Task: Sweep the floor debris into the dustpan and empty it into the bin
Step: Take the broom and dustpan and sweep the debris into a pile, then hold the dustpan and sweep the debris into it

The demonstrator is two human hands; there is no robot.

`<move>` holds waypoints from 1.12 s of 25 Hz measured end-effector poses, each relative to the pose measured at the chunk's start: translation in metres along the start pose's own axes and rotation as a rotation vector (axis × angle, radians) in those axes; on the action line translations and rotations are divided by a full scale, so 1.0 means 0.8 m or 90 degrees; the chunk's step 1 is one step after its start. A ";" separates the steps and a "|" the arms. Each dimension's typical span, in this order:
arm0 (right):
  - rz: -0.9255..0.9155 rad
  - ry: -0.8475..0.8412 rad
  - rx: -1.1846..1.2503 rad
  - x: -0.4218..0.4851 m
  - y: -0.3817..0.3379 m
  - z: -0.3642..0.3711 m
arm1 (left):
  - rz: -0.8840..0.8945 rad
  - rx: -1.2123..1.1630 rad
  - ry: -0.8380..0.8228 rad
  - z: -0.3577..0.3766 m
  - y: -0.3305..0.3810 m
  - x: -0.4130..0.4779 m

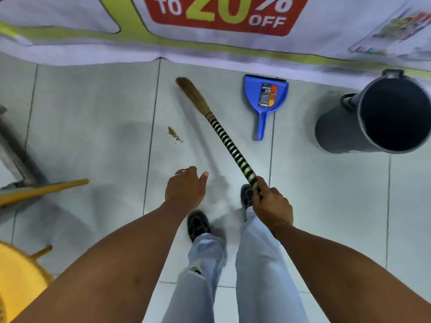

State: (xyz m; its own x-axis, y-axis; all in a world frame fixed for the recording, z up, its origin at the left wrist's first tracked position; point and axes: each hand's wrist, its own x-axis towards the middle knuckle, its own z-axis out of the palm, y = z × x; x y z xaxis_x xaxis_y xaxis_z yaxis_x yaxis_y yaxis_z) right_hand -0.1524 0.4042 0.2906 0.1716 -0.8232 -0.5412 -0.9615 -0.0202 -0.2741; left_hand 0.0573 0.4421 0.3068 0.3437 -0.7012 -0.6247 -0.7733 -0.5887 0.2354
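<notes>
My right hand (270,203) grips the end of a straw broom (224,134) with a black-and-silver striped handle. Its brown bristle head points up and left, just above the floor. A small pile of brown debris (174,134) lies on the pale tiles, left of the broom shaft. A blue dustpan (265,94) lies flat on the floor right of the bristles, handle towards me. A dark grey bin (387,115) stands at the right, its mouth open towards the camera. My left hand (185,187) hovers over the floor with fingers curled, holding nothing.
A white, green and red sale banner (219,26) hangs across the far edge of the floor. A yellow stick (44,191) and a grey metal frame (16,159) stand at the left. A yellow object (18,278) fills the lower left corner. My feet are below the hands.
</notes>
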 end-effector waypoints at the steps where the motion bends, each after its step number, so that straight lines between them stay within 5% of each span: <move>1: 0.032 0.021 0.018 0.008 0.019 -0.016 | 0.015 -0.010 -0.005 0.000 0.027 0.009; 8: 0.355 0.050 0.179 0.117 0.151 -0.087 | 0.092 -0.066 0.040 0.048 0.240 0.122; 13: 0.424 0.058 0.203 0.266 0.234 -0.071 | -0.010 -0.144 0.053 0.124 0.363 0.282; 17: 0.382 0.015 0.162 0.344 0.302 0.008 | -0.041 -0.144 0.163 0.218 0.381 0.405; 21: 0.387 -0.049 0.208 0.387 0.330 0.103 | -0.189 -0.065 0.143 0.305 0.354 0.494; 28: 0.377 -0.003 0.242 0.385 0.314 0.133 | -0.281 -0.244 0.155 0.323 0.331 0.510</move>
State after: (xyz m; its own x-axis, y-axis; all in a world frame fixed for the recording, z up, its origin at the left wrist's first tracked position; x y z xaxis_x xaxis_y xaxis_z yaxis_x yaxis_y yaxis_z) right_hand -0.3186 0.2059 -0.0297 -0.3563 -0.6319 -0.6883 -0.7518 0.6313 -0.1904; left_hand -0.1451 0.1036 -0.0782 0.7333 -0.4044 -0.5467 -0.3011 -0.9139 0.2721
